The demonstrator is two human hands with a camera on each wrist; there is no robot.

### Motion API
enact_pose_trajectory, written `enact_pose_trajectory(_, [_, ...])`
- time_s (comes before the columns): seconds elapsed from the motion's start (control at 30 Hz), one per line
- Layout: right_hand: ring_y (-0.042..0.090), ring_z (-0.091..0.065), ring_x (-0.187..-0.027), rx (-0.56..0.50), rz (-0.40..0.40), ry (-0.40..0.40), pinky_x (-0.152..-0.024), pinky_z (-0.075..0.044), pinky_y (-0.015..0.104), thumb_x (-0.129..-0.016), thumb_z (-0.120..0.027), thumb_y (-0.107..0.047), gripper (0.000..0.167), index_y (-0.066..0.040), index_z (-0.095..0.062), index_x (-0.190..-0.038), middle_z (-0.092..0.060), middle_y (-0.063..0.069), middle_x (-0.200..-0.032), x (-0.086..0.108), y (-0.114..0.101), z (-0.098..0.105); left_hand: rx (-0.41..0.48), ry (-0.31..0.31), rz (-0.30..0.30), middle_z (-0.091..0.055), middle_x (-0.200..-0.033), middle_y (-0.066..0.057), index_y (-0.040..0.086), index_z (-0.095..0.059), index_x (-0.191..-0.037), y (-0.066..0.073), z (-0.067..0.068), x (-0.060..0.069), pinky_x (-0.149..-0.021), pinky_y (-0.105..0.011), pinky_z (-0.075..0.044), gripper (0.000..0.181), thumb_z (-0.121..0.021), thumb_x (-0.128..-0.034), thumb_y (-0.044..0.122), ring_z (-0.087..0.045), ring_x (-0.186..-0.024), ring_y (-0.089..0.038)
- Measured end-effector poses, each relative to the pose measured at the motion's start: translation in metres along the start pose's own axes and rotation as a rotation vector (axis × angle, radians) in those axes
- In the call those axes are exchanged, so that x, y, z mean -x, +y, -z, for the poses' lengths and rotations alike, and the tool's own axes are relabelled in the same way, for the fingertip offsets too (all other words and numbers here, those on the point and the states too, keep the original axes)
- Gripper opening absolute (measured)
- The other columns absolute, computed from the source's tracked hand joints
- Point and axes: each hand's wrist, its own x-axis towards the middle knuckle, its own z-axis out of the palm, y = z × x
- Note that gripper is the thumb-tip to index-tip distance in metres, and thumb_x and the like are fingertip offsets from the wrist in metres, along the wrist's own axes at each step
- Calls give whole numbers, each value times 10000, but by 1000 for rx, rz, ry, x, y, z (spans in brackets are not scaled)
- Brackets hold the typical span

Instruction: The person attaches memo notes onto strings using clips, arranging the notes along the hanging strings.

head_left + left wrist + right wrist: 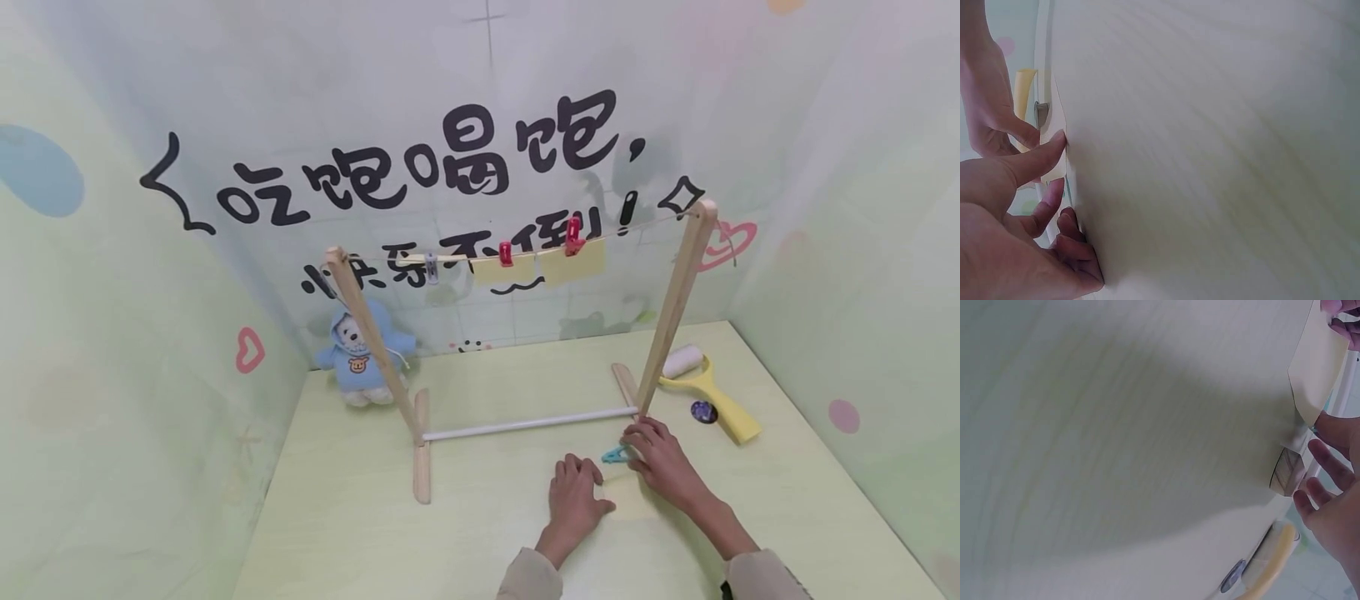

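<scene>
A pale yellow paper note [632,502] lies between the hands, its edge slightly raised in the right wrist view. My left hand [576,497] is at the note's left side, thumb and index finger holding the edge; its other fingers curl against the table. The right hand [667,467] pinches a teal clothespin [615,454] between thumb and index finger, beside the note's far edge. In the right wrist view the clothespin is mostly hidden by the thumb. Ahead, a string between wooden posts [678,308] bears notes [573,262] under red clothespins [506,253].
A white rod [528,422] joins the posts low down. A grey clothespin [431,267] also sits on the string. Back left is a plush toy in blue [363,358]. On the right lie a yellow-handled roller [720,400] and a dark round disc [703,412].
</scene>
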Motion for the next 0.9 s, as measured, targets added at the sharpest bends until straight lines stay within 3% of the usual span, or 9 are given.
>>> enact_pose_trajectory(0.17, [537,-619,-1197,-11,-28,-23,-805,-549,721,-671,-946,105,427,-33,-757,-1028,-694,155,-1119,2,0,0,26,-29,-2,-473,-1056,64,217,-632,-952,0,4,2,-756,-215,-359,403,-999,-795,269,-385,-931,-98])
enact_pose_trajectory(0.33, [540,-627,-1202,-18,-37,-16,-815,-551,717,-670,-950,113,428,-35,-759,-1023,-694,146,-1122,3,2,-2,50,-6,-23,-535,-1003,80,217,-627,-958,-3,-4,1,-756,-255,-340,401,-990,-789,207,-408,-921,-105])
enact_pose_trajectory(0.57, [541,-628,-1180,-31,-25,4,-793,-548,691,-673,-936,135,421,-10,-749,-1022,-700,180,-1130,3,2,-2,245,42,-34,-506,-792,185,203,-600,-945,-8,-27,-1,-792,-320,-219,418,-937,-772,28,-379,-827,-34])
enact_pose_trajectory(0.8, [535,-649,-1170,-50,-49,-2,-866,-533,695,-706,-937,79,366,0,-765,-1019,-722,185,-1129,2,3,-2,278,21,-56,-521,-738,177,187,-633,-1021,-4,-21,3,-812,-342,-226,399,-914,-805,5,-380,-816,-27])
enact_pose_trajectory(0.9, [531,-665,-1156,-64,-40,15,-929,-503,652,-711,-927,94,365,25,-759,-1028,-731,192,-1111,2,3,0,243,17,-73,-538,-733,166,184,-691,-1018,-1,-16,5,-806,-345,-223,320,-890,-826,24,-386,-821,-28])
